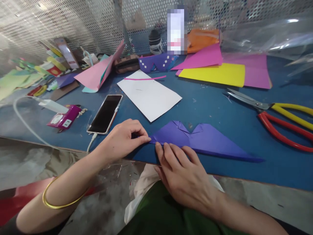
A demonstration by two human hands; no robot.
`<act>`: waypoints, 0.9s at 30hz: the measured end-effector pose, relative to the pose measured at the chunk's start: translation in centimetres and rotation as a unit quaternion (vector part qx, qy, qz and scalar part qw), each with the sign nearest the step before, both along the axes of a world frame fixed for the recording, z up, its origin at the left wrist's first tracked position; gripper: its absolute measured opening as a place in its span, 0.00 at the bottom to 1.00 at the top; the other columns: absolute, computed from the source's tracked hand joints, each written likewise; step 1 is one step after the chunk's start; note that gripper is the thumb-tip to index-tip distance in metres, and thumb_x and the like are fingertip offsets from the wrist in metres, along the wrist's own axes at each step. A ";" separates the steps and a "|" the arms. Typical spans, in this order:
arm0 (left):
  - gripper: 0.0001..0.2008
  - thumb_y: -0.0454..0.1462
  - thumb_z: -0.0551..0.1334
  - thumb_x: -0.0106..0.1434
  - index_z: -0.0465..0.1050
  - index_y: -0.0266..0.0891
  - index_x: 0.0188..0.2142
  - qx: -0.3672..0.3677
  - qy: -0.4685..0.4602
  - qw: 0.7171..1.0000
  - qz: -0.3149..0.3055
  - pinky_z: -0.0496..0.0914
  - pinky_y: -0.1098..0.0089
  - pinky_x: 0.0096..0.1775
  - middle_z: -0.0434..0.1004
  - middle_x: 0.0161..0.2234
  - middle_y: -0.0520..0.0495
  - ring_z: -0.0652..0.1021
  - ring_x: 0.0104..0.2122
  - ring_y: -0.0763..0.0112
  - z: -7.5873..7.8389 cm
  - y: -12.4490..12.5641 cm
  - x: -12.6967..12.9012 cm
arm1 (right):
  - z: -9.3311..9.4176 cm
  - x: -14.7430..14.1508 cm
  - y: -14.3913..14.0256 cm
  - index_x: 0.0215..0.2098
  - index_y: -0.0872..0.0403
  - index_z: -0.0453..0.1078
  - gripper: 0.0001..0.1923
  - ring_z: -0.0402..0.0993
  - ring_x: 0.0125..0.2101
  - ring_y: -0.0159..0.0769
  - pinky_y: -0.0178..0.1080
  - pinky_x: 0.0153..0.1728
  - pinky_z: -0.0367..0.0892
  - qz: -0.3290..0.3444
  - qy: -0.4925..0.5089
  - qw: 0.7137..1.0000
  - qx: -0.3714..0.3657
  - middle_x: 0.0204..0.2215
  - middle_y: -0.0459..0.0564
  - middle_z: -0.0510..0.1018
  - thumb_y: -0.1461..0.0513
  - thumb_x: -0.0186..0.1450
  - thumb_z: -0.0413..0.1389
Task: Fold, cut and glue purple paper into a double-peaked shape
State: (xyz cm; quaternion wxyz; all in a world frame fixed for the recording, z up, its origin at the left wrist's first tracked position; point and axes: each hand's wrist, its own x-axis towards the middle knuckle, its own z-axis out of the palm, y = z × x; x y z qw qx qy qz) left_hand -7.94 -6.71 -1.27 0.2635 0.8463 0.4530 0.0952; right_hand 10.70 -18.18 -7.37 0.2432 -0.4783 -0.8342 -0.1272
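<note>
Low in the frame's centre, the folded purple paper (pixel 202 140) lies on the blue worktop (pixel 220 111) near its front edge. The left hand (pixel 122 138) pinches the paper's left tip, fingers closed on it; the right hand (pixel 182 174) presses flat on the lower edge, fingers together. A sharp crease likely needs the tip pinned while fingertips slide firmly along the fold.

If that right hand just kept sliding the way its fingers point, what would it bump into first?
The right hand points up and leftward; its fingertips already touch the folded purple paper. Beyond it, probably the white sheet.
</note>
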 end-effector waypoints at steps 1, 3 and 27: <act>0.10 0.43 0.63 0.63 0.76 0.43 0.27 0.003 -0.002 1.000 -0.002 0.67 0.63 0.43 0.79 0.31 0.52 0.75 0.37 0.66 0.0 0.0 -0.2 | 0.1 -0.1 0.0 0.60 0.70 0.69 0.23 0.69 0.47 0.46 0.47 0.47 0.61 -0.001 -0.004 1.000 -0.002 0.49 0.60 0.80 0.62 0.75 0.47; 0.10 0.41 0.62 0.64 0.75 0.43 0.27 0.014 -0.005 1.000 -0.007 0.67 0.63 0.43 0.78 0.31 0.51 0.75 0.37 0.66 -0.1 0.0 -0.4 | 0.2 -0.2 -0.1 0.60 0.69 0.69 0.23 0.69 0.47 0.46 0.47 0.47 0.61 -0.004 -0.012 1.000 0.000 0.51 0.60 0.79 0.62 0.75 0.47; 0.10 0.39 0.63 0.63 0.72 0.41 0.26 0.026 -0.062 0.997 0.036 0.67 0.64 0.40 0.75 0.30 0.51 0.73 0.35 0.68 -0.7 -1.3 -0.8 | -0.1 -0.1 0.3 0.59 0.69 0.70 0.23 0.69 0.47 0.46 0.47 0.44 0.62 0.019 -0.019 0.999 0.027 0.51 0.58 0.81 0.59 0.74 0.50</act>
